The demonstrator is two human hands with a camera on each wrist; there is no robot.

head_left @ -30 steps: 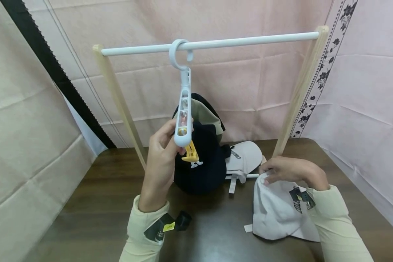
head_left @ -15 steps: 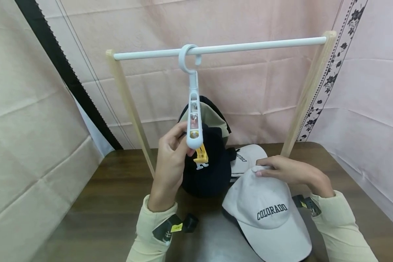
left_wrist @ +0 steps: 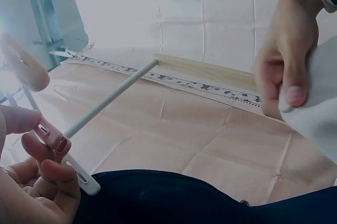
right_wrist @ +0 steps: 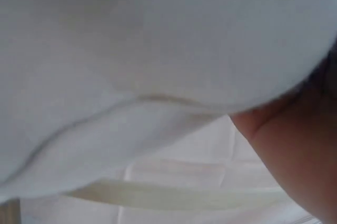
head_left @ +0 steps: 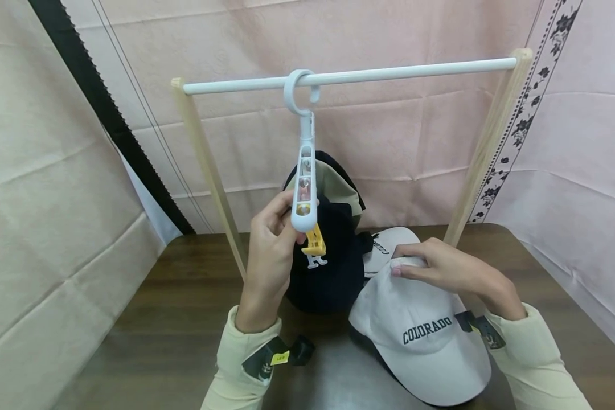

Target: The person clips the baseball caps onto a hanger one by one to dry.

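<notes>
One off-white cap (head_left: 425, 336) lies just below the right hand (head_left: 448, 270), whose thumb and fingers pinch its crown; brim slants down toward the person. Left hand (head_left: 269, 250) pinches a pink clip (left_wrist: 51, 134) at the pale-blue hanger (head_left: 304, 215), left of the right hand, long axis rising to the rod (head_left: 410, 72). Cap: soft crown, dark "COLORADO" lettering.

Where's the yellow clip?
Near the head view's centre, the yellow clip is just below the pale hanger, right of the left hand, in front of the navy cap.
</notes>
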